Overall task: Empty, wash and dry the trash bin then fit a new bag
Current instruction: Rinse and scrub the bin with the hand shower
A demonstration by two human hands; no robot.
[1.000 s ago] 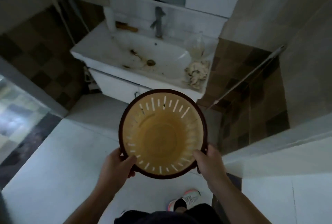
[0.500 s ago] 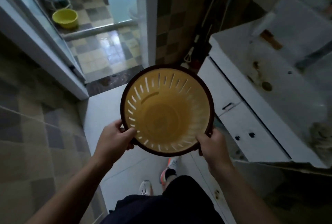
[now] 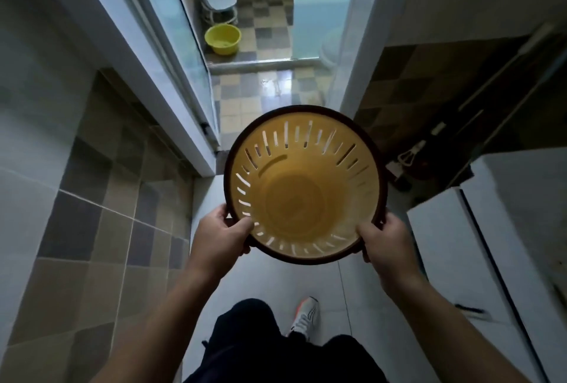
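Narrow passage with pale floor tiles (image 3: 276, 284) at lower centre, brown and grey checked wall tiles (image 3: 101, 229) at lower left, white cabinet (image 3: 478, 244) at right edge. Open doorway at upper centre onto a checked wet floor (image 3: 254, 94), with a yellow basin (image 3: 223, 39) and a white stool (image 3: 219, 3) near the top of the frame. Mop-like handles (image 3: 478, 112) leaning in the dark corner at upper right.

Held at frame centre, mouth towards the camera: trash bin (image 3: 305, 184), yellow slotted inside, dark rim, nothing in it (only a faint stain on the base). Left hand (image 3: 219, 236) gripping the rim at lower left, thumb inside; right hand (image 3: 388, 244) gripping the rim at lower right, fingers curled behind it.

Compared with half a second earlier: view swung leftwards, doorway now straight ahead, sink gone from sight, basin shifted from upper left to upper centre; same two-handed hold on the bin.

Hidden or unclear: bin's outer wall, fingers behind the rim, cabinet top cut off at right, small dark object (image 3: 471, 310) on the cabinet blurred beyond telling.
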